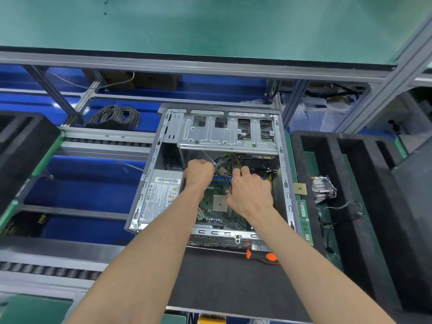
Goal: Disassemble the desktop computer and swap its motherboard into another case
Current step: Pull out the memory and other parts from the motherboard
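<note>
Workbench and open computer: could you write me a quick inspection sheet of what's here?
Surface: dark mat under the case.
Job's things: open case; motherboard inside; power supply at left.
Clutter: orange screwdriver, RAM stick, CPU, heatsink, beside the case.
Hands: left hand and right hand, both curled among the wires; exact grip unclear.
Cables: wire bundle inside the case; grey coil behind.
Surroundings: foam trays, aluminium frame, green shelf.

Both fists inside open computer case (149, 190): left hand (198, 174) and right hand (247, 192) gripping cable bundle (224, 163) above motherboard (216, 204). Orange-handled screwdriver (264, 256) lying near, right.
</note>
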Available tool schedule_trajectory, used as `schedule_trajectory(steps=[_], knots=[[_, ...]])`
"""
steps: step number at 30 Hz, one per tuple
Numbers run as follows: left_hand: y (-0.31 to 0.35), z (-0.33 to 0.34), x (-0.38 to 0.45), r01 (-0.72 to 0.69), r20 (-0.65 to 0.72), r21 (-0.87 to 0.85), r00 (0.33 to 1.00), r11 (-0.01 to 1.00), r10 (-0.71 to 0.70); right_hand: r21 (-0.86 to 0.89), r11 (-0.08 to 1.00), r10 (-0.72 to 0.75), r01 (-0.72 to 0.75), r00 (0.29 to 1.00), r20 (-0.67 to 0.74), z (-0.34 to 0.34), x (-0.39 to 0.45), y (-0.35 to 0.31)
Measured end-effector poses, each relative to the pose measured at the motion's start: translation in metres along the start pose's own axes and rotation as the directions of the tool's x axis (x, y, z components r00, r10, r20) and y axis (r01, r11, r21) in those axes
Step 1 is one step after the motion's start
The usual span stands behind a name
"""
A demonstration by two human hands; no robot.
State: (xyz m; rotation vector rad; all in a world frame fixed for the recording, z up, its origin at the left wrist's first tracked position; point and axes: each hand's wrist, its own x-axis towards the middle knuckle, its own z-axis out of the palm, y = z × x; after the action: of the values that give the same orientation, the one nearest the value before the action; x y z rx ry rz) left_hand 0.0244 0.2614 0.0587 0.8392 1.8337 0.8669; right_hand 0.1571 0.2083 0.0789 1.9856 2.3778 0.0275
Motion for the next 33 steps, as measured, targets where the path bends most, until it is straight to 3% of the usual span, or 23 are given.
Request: schedule_trajectory(steps=[21,33], knots=[[0.004,-0.004,-0.010,-0.041,-0.020,-0.132,0.999,0.990,0.039,0.046,0.999,0.026,-0.026,1.000,0.004,0.001,-0.002,0.002],[0.006,-0.004,-0.006,-0.037,-0.052,-0.072,0.998,0.997,0.033,0.030,0.999,-0.015,0.015,1.000,-0.021,0.001,-0.002,0.000]])
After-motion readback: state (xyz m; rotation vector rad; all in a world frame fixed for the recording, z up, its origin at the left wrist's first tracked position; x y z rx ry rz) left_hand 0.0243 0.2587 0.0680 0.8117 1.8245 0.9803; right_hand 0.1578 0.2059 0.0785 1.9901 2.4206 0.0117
